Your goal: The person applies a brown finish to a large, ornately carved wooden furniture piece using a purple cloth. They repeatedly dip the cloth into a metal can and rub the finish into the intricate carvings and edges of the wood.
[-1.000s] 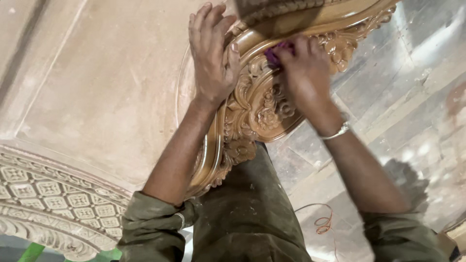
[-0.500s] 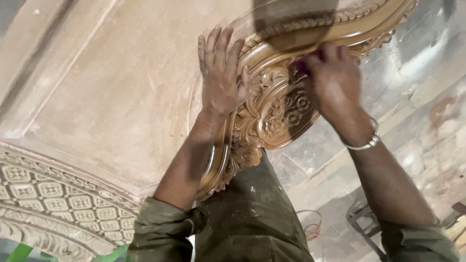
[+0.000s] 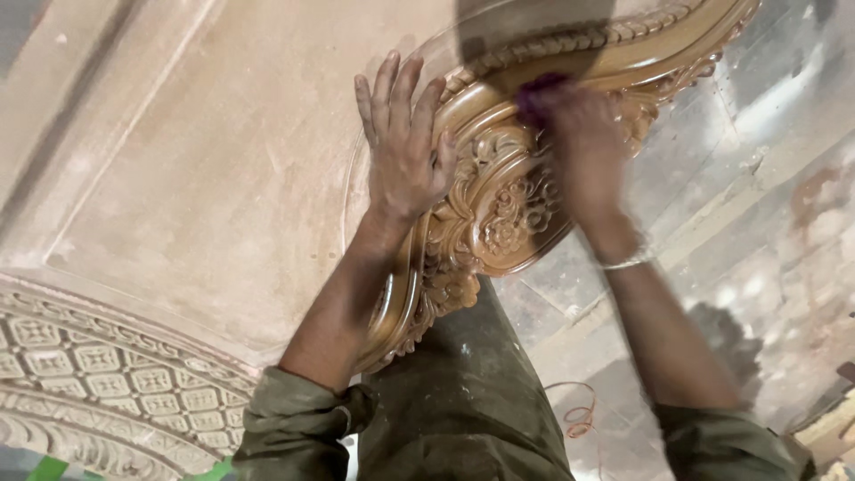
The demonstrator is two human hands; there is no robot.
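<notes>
on the carved wooden frame [image 3: 508,200], running up and rightward, the left hand [image 3: 405,147] lies flat, fingers spread wide. the right hand [image 3: 579,142], blurred, pinches a purple cloth [image 3: 539,89] against the moulding just beside.

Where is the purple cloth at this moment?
In the head view it is upper centre, under the right hand: the purple cloth lies pressed on the carved frame, right of the left hand.

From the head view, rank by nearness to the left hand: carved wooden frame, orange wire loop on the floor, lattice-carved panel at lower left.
1. Carved wooden frame: the left hand rests flat on it.
2. Lattice-carved panel: lower left, beyond the forearm.
3. Orange wire loop: floor, lower right.
Two and three are nearly tied.
</notes>
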